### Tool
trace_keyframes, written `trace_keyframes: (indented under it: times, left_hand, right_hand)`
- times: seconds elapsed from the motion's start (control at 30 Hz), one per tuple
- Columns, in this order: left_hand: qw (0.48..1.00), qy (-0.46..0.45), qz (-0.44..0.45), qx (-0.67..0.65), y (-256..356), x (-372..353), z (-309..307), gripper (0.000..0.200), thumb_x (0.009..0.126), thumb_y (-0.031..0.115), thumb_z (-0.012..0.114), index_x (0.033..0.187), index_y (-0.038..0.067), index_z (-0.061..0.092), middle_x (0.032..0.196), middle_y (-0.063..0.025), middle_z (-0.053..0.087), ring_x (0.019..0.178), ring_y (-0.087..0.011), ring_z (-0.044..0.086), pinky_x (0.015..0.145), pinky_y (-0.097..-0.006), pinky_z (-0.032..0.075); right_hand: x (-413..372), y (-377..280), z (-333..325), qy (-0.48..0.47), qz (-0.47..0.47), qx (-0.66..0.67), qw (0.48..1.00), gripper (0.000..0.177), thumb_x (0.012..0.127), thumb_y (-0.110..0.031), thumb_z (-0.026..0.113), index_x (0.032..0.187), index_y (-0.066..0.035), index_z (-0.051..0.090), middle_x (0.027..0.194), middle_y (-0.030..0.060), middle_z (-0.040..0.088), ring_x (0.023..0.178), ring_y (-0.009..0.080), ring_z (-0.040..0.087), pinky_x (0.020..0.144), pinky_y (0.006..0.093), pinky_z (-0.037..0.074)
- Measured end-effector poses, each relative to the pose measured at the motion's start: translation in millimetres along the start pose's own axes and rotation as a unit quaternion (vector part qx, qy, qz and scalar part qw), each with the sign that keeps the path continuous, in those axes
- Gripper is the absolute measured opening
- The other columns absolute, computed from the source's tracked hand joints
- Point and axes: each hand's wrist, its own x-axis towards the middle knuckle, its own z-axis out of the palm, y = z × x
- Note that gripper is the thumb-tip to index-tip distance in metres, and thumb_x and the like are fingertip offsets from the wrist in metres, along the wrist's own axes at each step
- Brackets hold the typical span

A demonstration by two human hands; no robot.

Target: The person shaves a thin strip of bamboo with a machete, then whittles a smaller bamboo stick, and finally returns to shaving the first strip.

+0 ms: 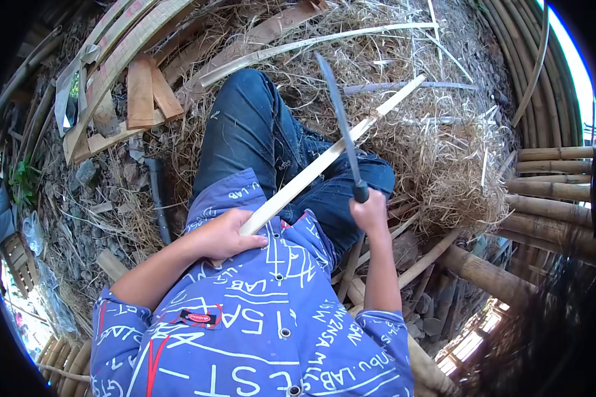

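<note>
Head view.
- I noted left hand: grip wrapped round lower end of bamboo strip, close against shirt front.
- Strip ran diagonally up and right across denim-clad leg, far end over dry shavings.
- Right hand: grip clenched on dark handle of knife. Blade pointed up and crossed strip near mid-length. I could not tell contact for certain.
- Dark-handled tool lay on ground left of leg.
- Wood offcuts sat upper left.
- Bamboo poles were stacked at right.
</note>
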Motion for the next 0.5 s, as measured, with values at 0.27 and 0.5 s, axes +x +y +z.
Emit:
trace_keyframes:
  times: [0.27, 0.5]
  left_hand:
    - [0.996, 0.017, 0.069, 0.060, -4.3, 0.9, 3.5, 0.040, 0.084, 0.022, 0.074, 0.110, -0.005, 0.062, 0.085, -0.0061, 0.066, 0.079, -0.0091, 0.057, 0.071, -0.0277, 0.049]
    - [0.998, 0.001, -0.045, 0.043, 0.9, -0.6, 1.5, 0.038, 0.083, 0.020, 0.074, 0.110, -0.004, 0.061, 0.082, -0.0035, 0.063, 0.076, -0.0092, 0.056, 0.069, -0.0272, 0.048]
  right_hand:
    - [26.4, 9.0, -19.6, -0.026, 0.091, -0.066, 0.993, 0.018, 0.073, -0.019, 0.062, 0.080, -0.003, 0.069, 0.080, 0.0236, 0.067, 0.082, 0.0430, 0.065, 0.074, 0.0492, 0.053]
    - [-19.9, -42.4, -11.1, -0.048, -0.024, -0.069, 0.996, 0.020, 0.071, -0.021, 0.065, 0.081, -0.004, 0.067, 0.081, 0.0243, 0.067, 0.083, 0.0437, 0.064, 0.080, 0.0524, 0.050]
